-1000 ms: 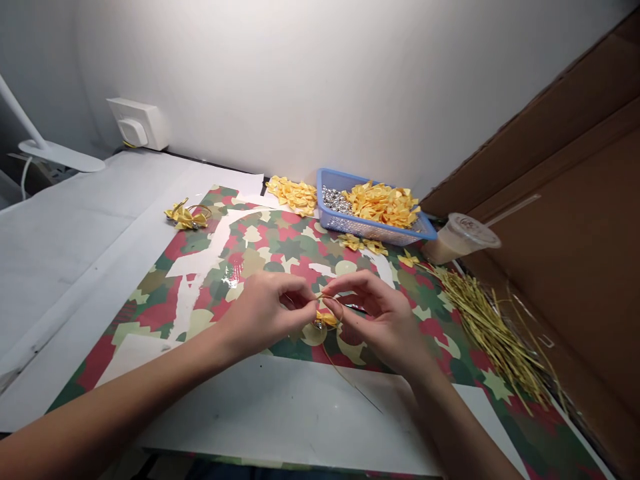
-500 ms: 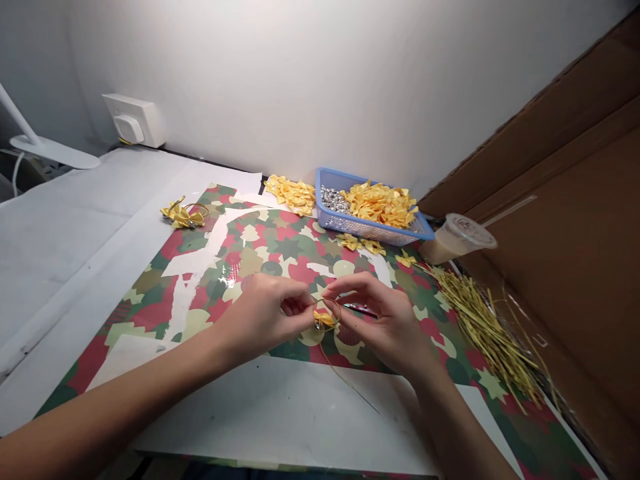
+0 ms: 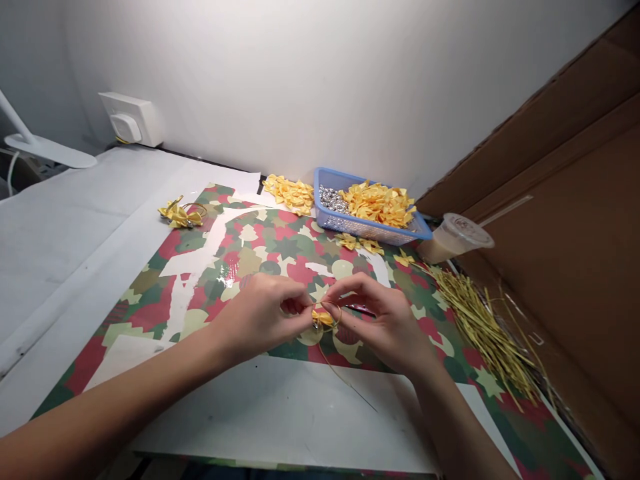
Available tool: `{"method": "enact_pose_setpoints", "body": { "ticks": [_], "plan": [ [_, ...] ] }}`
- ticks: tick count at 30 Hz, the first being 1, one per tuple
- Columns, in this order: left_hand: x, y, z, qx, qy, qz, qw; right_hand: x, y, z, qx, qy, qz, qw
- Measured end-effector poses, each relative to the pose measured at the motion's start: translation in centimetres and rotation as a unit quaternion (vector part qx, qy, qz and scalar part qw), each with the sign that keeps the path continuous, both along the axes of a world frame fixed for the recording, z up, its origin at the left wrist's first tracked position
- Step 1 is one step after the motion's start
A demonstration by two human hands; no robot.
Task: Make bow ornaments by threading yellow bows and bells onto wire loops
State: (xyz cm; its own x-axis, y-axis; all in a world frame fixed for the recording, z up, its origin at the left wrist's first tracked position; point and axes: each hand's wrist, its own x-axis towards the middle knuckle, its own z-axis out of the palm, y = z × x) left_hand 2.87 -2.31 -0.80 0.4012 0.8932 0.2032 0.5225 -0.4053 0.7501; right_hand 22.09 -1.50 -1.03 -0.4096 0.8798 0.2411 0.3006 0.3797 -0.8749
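Two hands on my head cam: L hand (image 3: pixel 273 307) and R hand (image 3: pixel 380 320), close together approx. mid-width over the table (image 3: pixel 285 250), nearer its near edge. L hand's closed, thumb + fingers pinching a cord (image 3: pixel 341 315); R hand pinches it too, thumb vs. index, other fingers bent. Cord's thin, gold-brown, bent into a small loop by the R thumb, w/ a loose tail slanting toward the near edge over the white sheet (image 3: pixel 270 407).

Yellow bow (image 3: pixel 324 318) sits at the loop just below the fingertips: glossy, ribbon-like, w/ a small silvery bit on its L side. Can't tell how it's fastened.

Far edge, R of ctr., I've got a blue basket (image 3: pixel 345 221) w/ more bows + silvery beads; bow pile (image 3: pixel 289 195) just L of it. Cup (image 3: pixel 453 240) nr. the far R corner; bundle of stalk-like strands (image 3: pixel 480 330) along the R edge.
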Motion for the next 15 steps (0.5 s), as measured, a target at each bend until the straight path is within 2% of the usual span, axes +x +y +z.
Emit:
{"method": "enact_pose_setpoints", "body": {
  "ticks": [2,4,8,12,15],
  "plan": [
    [-0.2,0.2,0.2,0.006,0.004,-0.004,1.000,0.1,0.0,0.0,-0.028,0.017,-0.021,0.999],
    [-0.4,0.4,0.3,0.003,0.023,0.011,1.000,0.2,0.2,0.0,-0.024,0.034,-0.041,0.998],
    [-0.5,0.9,-0.4,-0.027,0.111,0.044,0.993,0.4,0.6,0.4,-0.016,0.088,-0.078,0.993],
    [-0.3,1.2,-1.1,-0.055,0.124,-0.027,0.990,0.7,1.1,0.7,-0.064,0.126,-0.110,0.984],
    [-0.4,1.3,-0.9,-0.069,0.124,-0.068,0.988,0.9,1.4,0.8,-0.108,0.140,-0.122,0.977]
  ]
}}
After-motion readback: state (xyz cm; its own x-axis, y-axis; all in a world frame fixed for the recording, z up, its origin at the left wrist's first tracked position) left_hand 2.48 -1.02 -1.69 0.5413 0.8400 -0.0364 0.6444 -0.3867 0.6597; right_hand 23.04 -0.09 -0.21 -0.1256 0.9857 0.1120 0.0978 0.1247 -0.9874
